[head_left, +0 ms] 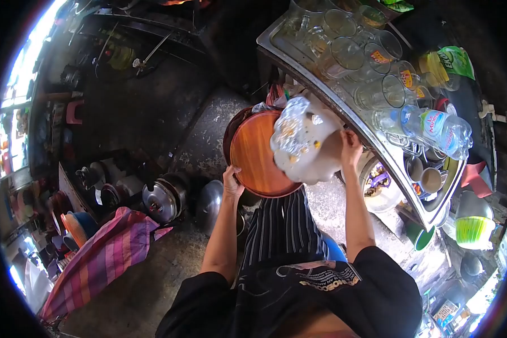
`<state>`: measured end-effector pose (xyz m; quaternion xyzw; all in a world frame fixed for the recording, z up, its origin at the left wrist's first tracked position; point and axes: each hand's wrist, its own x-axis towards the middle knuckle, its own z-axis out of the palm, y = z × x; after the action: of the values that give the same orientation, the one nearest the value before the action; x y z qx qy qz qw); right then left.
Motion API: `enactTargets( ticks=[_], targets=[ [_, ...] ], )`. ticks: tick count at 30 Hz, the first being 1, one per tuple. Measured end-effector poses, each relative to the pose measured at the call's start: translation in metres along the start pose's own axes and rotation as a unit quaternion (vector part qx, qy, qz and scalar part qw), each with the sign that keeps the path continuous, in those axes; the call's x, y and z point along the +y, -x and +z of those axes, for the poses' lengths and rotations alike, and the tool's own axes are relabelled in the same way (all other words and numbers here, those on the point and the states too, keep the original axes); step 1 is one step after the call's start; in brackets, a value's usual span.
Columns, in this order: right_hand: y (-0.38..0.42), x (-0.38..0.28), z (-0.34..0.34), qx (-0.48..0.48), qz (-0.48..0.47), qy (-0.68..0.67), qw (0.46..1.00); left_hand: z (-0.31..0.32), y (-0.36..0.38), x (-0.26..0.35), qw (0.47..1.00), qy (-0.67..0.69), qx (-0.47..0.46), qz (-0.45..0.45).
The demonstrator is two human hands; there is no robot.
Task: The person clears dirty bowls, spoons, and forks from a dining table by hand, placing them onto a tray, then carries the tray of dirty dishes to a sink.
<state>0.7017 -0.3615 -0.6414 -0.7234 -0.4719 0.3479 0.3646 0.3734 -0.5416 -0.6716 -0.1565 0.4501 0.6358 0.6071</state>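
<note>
My left hand (pixel 232 181) grips the near-left rim of a round reddish-brown tray (pixel 253 152), thumb on top and fingers underneath. My right hand (pixel 351 149) is closed on the right edge of a white scalloped plate (pixel 321 163). The plate overlaps the right part of the tray and looks tilted. Crumpled aluminium foil (pixel 293 118) lies on its left side, with small yellow and brown food bits scattered around. Behind the tray, a darker round rim and part of a plastic bag show. Both hands are in front of my striped trousers.
At right, a metal sink counter (pixel 343 110) carries several glass mugs (pixel 343 56) and a plastic water bottle (pixel 439 129). Below its edge sits a white bucket (pixel 380 188) with scraps inside. Metal pots (pixel 162 198) and a striped cloth (pixel 110 248) are at left.
</note>
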Motion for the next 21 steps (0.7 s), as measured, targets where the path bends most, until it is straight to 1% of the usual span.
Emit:
enactTargets(
  ticks=[1, 2, 3, 5, 8, 9, 10, 11, 13, 14, 15, 17, 18, 20, 21],
  targets=[
    [-0.013, 0.019, 0.000, 0.019, 0.006, 0.005, 1.000, -0.003, -0.002, 0.001, 1.000, 0.007, -0.012, 0.001],
    [-0.031, 0.048, 0.001, 0.051, -0.016, 0.112, 0.992, 0.001, 0.001, 0.005, 1.000, 0.007, -0.016, 0.003],
    [-0.050, 0.079, 0.002, 0.081, -0.037, 0.216, 0.972, 0.009, 0.009, 0.013, 1.000, 0.006, -0.020, 0.006],
    [-0.075, 0.097, 0.001, 0.067, -0.040, 0.330, 0.941, 0.008, 0.013, 0.020, 1.000, 0.011, -0.027, 0.009],
    [-0.095, 0.088, -0.008, -0.066, 0.020, 0.365, 0.928, -0.017, 0.013, 0.025, 0.999, 0.026, -0.032, 0.012],
    [-0.095, 0.076, -0.005, -0.081, 0.026, 0.379, 0.922, -0.026, 0.014, 0.027, 0.999, 0.031, -0.034, 0.013],
    [-0.082, 0.051, 0.001, -0.084, 0.025, 0.378, 0.922, -0.013, 0.025, 0.032, 0.999, 0.038, -0.027, 0.012],
    [-0.057, 0.007, 0.012, -0.084, 0.023, 0.363, 0.928, -0.005, 0.030, 0.036, 0.999, 0.045, -0.022, 0.012],
    [-0.010, -0.061, 0.033, -0.124, -0.011, 0.260, 0.958, -0.002, 0.029, 0.036, 0.997, 0.043, -0.058, 0.020],
    [0.009, -0.051, 0.047, -0.170, -0.102, 0.144, 0.969, -0.004, 0.032, 0.035, 0.996, 0.041, -0.073, 0.022],
    [0.028, -0.042, 0.061, -0.235, -0.181, 0.022, 0.955, -0.011, 0.031, 0.032, 0.998, 0.022, -0.058, 0.028],
    [0.067, -0.086, 0.071, -0.182, -0.170, -0.011, 0.969, -0.023, 0.024, 0.026, 0.998, -0.011, -0.046, 0.032],
    [0.070, -0.084, 0.070, -0.169, -0.177, 0.029, 0.969, -0.022, 0.022, 0.025, 0.998, -0.024, -0.050, 0.031],
    [0.074, -0.076, 0.070, -0.142, -0.189, 0.109, 0.966, 0.005, 0.028, 0.027, 0.995, -0.043, -0.091, 0.015],
    [0.074, -0.076, 0.066, -0.154, -0.155, 0.109, 0.970, 0.021, 0.032, 0.029, 0.996, -0.018, -0.082, 0.014]
  ],
)
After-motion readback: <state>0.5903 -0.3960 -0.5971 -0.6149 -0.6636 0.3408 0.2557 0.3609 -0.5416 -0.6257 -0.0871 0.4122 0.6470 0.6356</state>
